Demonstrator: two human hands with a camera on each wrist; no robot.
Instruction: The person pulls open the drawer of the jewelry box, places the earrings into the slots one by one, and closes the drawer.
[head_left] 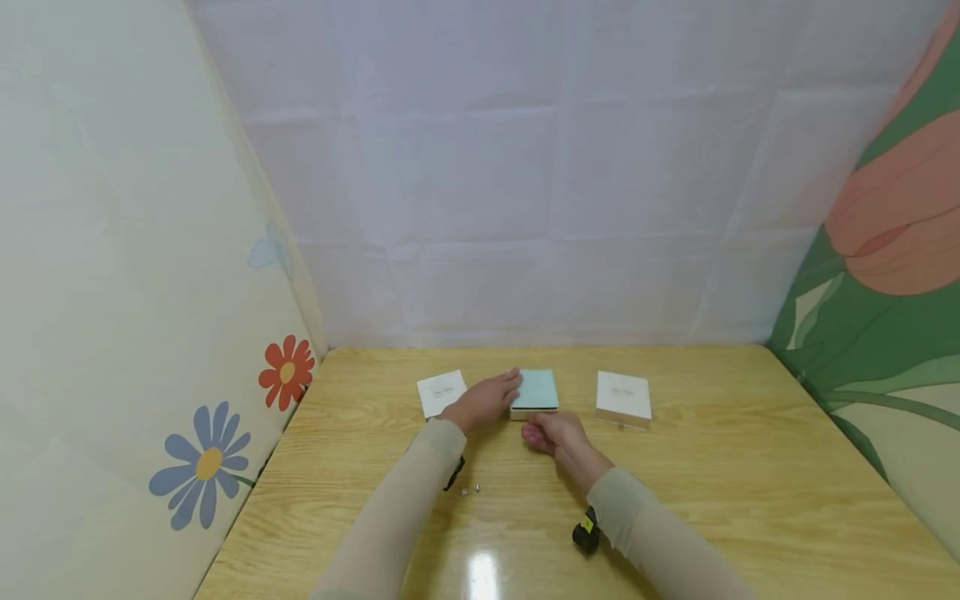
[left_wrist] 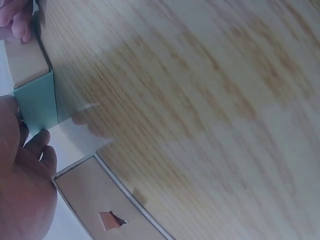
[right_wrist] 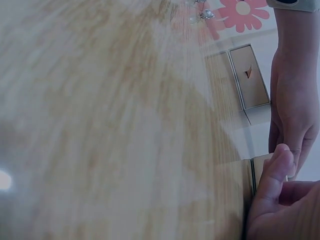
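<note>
A small drawer-style box (head_left: pixel 534 389) has a pale teal top and a beige front with a dark line under its top. My left hand (head_left: pixel 483 402) holds it at its left side, the fingertips lying along the edge; in the left wrist view, the teal side (left_wrist: pixel 39 102) shows between thumb and fingers. My right hand (head_left: pixel 557 433) is at the front of the box with its fingers curled. In the left wrist view, the right fingertips (left_wrist: pixel 22 27) are at the beige front (left_wrist: pixel 27 62). Whether they pinch anything there is hidden.
A white-topped box (head_left: pixel 442 390) with faint lettering lies left, partly behind my left hand. Another white-topped box (head_left: pixel 623 395) stands right. Small shiny pieces (head_left: pixel 477 487) lie on the wooden table (head_left: pixel 720 500) nearer me. A pale cloth backdrop (head_left: pixel 450 183) hangs behind.
</note>
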